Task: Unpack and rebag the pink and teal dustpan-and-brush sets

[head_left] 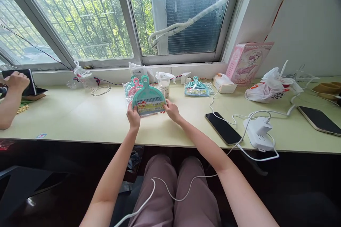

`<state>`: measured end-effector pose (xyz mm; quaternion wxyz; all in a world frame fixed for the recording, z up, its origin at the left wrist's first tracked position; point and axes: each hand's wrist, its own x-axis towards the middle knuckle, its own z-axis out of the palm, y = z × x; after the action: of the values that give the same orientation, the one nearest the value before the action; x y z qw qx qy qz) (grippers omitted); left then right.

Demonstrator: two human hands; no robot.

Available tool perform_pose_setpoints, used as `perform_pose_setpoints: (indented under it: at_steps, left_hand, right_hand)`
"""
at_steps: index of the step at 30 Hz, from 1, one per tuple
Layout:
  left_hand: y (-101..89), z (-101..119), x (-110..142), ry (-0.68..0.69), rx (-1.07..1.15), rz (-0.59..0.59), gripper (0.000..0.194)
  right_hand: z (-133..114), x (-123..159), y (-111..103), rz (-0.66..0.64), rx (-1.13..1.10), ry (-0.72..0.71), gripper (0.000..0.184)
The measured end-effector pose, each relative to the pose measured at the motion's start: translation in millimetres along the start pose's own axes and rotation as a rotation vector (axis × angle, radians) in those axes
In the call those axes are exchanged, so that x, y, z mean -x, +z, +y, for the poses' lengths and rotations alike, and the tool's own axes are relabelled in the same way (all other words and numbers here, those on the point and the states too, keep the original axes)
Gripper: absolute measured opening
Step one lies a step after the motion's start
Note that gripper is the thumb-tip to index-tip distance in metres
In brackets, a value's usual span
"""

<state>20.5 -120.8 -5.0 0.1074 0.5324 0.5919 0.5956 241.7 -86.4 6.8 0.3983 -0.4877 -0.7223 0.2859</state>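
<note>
Between both my hands is a small teal dustpan [149,95], its handle pointing up and a printed label with a row of dark bristles across its front. My left hand [133,116] grips its lower left edge, and my right hand [172,110] pinches the lower right edge. Behind it, partly hidden, lie more wrapped dustpans, among them a pink one [135,84]. Another wrapped teal dustpan set [197,88] rests further right on the table. A cup [164,87] with a white cover stands just behind the held dustpan.
A black phone [223,127] and a white power strip [258,134] with trailing cables lie to the right. Further back are a tissue box [225,83], a pink box [247,64] and a white plastic bag [269,87]. Another person's hand [17,79] is at far left by a tablet.
</note>
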Motion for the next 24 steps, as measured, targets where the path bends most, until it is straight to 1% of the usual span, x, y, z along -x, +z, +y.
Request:
perform_pose_setpoints:
  at_steps: [2,3,5,7,8,9,11,12,13,14,16,17,18,20,22,23,24]
  left_hand:
    - [-10.0,-5,0,-0.053,-0.198,-0.009,0.042]
    - [-13.7,-8,1,-0.077,-0.299,-0.008,0.041]
    - [-17.7,-12,5,-0.091,-0.475,-0.032,0.037]
    - [-17.5,-15,8,-0.067,-0.566,-0.018,0.036]
    - [-16.2,-16,9,-0.032,-0.562,0.007,0.037]
    - [-14.2,-17,10,0.024,-0.52,0.038,0.041]
    - [-9.0,-16,10,0.179,-0.372,0.081,0.05]
    - [-6.1,-15,9,0.255,-0.31,0.062,0.053]
    - [-3.2,-14,6,0.319,-0.276,0.0,0.055]
    - [-0.3,-13,2,0.364,-0.275,-0.098,0.056]
    - [5.2,-15,-10,0.395,-0.343,-0.291,0.059]
    - [7.9,-18,-18,0.388,-0.38,-0.349,0.06]
    - [10.6,-22,-27,0.374,-0.404,-0.371,0.062]
    - [16.7,-32,-46,0.351,-0.432,-0.349,0.065]
    - [24.0,-42,-63,0.362,-0.44,-0.327,0.066]
    - [28.1,-47,-70,0.373,-0.441,-0.323,0.066]
    - [32.2,-51,-76,0.378,-0.44,-0.315,0.066]
  right_hand:
    - [-1,5,9,-0.057,0.26,0.031,0.021]
    - [-1,8,13,-0.066,0.365,0.03,0.022]
    - [-1,12,22,-0.016,0.497,-0.022,0.032]
    - [0,15,32,0.052,0.555,-0.146,0.047]
    - [0,15,37,0.051,0.569,-0.222,0.053]
    - [0,14,43,0.02,0.579,-0.294,0.056]
    - [-1,9,55,-0.089,0.589,-0.376,0.057]
    - [-1,4,61,-0.138,0.588,-0.386,0.056]
    - [-2,-1,66,-0.172,0.585,-0.388,0.055]
    - [-1,-7,72,-0.189,0.581,-0.391,0.054]
    - [-1,-21,80,-0.196,0.57,-0.411,0.052]
    - [0,-28,82,-0.195,0.563,-0.422,0.051]
    - [0,-35,84,-0.193,0.554,-0.427,0.051]
    - [1,-48,86,-0.192,0.532,-0.433,0.05]
    - [1,-57,85,-0.168,0.493,-0.452,0.048]
    - [1,-61,84,-0.107,0.466,-0.448,0.049]
    - [3,-64,83,0.007,0.433,-0.418,0.05]
